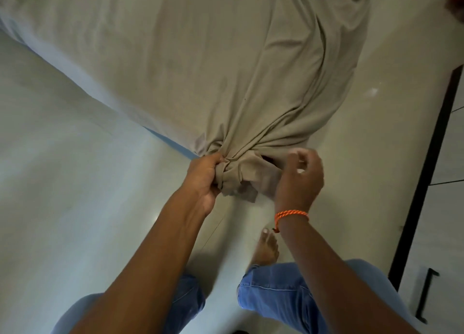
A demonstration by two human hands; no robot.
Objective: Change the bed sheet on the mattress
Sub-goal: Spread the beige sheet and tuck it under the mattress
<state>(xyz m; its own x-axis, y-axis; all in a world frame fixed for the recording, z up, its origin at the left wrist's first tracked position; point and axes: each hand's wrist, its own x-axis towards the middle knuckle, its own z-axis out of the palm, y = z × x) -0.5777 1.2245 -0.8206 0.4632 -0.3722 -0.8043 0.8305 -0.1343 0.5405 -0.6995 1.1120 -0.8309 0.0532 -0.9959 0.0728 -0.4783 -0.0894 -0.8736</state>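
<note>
Head view: beige fabric bed sheet (200, 57) covers the blue-edged mattress (173, 144), its near corner gathered into a knot-like bunch over the pale tiled floor (62, 183). Left hand (206, 178) clenches the bunch. Right hand (298, 180), orange cord bracelet (291, 214) at the wrist, sits just right of it, fingers curled; blurred, apparently holding nothing.

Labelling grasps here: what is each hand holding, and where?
Left hand grips the beige sheet at its bunched corner; the right hand holds nothing visible.
</note>
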